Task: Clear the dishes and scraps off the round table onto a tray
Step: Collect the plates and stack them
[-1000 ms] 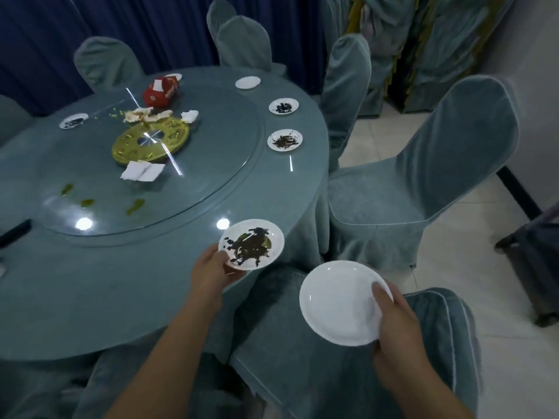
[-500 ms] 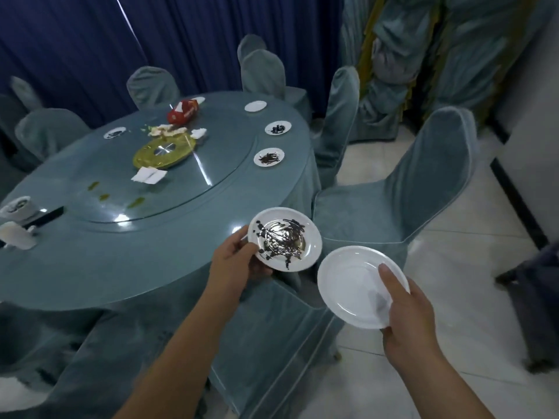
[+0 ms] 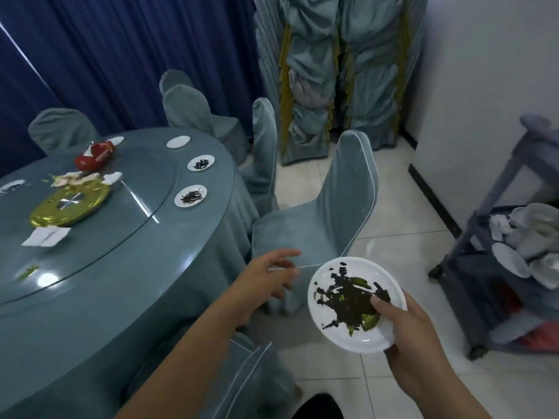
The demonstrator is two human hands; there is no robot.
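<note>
One plate gripped: my right hand (image 3: pixel 414 337) clamps the dirty plate (image 3: pixel 378 273), thumb pressed on top and fingers curled beneath. It hangs over the tiled floor, clear of the table, between the nearest chair (image 3: pixel 317 219) and the cart (image 3: pixel 472 237).
Its load: dark, wet-looking scraps (image 3: pixel 348 297), shredded and leafy, with a few green bits.
Left hand (image 3: pixel 269 276): loose, fingers spread, holding nothing, slightly blurred.
Table (image 3: pixel 121 282): one, round, draped in teal cloth and topped by a glass turntable (image 3: pixel 90 243).
Plates on it: five, small, white and round. The near scrap plate (image 3: pixel 191 195) and far scrap plate (image 3: pixel 201 162) carry dark bits, and the bare plate (image 3: pixel 178 141) is clean. One is half hidden behind the red packet (image 3: pixel 95 155), and one is cut off at the left edge.
Litter: one gold foil disc (image 3: pixel 69 204), one flat white napkin (image 3: pixel 45 237), crumpled tissues (image 3: pixel 75 178) and green smears.
Chairs: six that I can count, in soft teal covers.
Cart load: white dishes heaped up, too blurred to count.
</note>
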